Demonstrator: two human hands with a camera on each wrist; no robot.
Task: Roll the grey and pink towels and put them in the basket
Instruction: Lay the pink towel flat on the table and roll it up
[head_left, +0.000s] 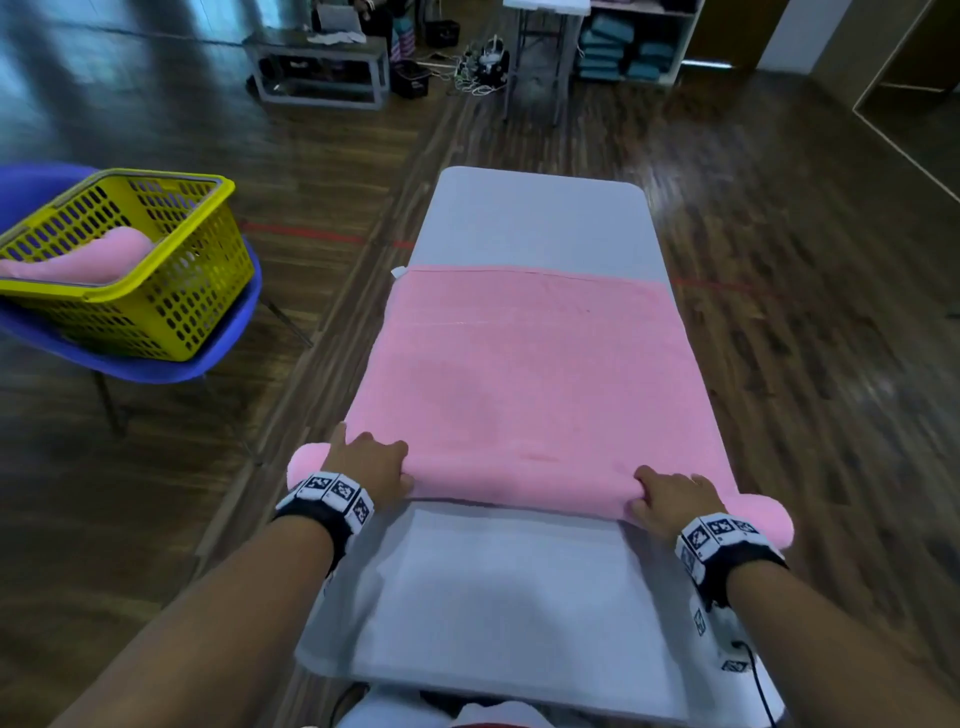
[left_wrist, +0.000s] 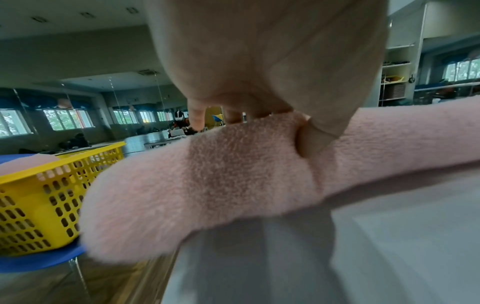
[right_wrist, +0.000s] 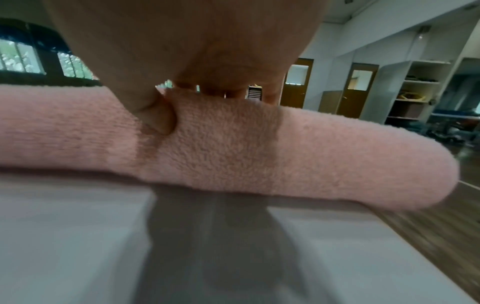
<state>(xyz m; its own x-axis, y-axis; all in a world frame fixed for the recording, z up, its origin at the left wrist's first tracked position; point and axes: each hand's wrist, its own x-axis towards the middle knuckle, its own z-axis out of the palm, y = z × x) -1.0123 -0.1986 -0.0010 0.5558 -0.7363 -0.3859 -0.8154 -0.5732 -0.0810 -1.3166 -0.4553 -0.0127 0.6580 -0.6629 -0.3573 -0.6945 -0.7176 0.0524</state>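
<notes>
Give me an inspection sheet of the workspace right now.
Surface: grey table, far end bare.
Job's things: pink towel spread flat, near edge rolled; yellow basket on a blue chair, already holding a pink roll. Grey towel: nothing seen.
Clutter: nothing seen on the table.
Hands: left hand and right hand each grip the roll.
Cables: black lead at the right wrist; tangle on floor.
Surroundings: wooden floor, shelves with folded teal textiles.

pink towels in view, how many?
2. One pink towel lies on the table, its near end rolled under the left hand and right hand. One rolled towel sits in the yellow basket. More may lie hidden there.
</notes>
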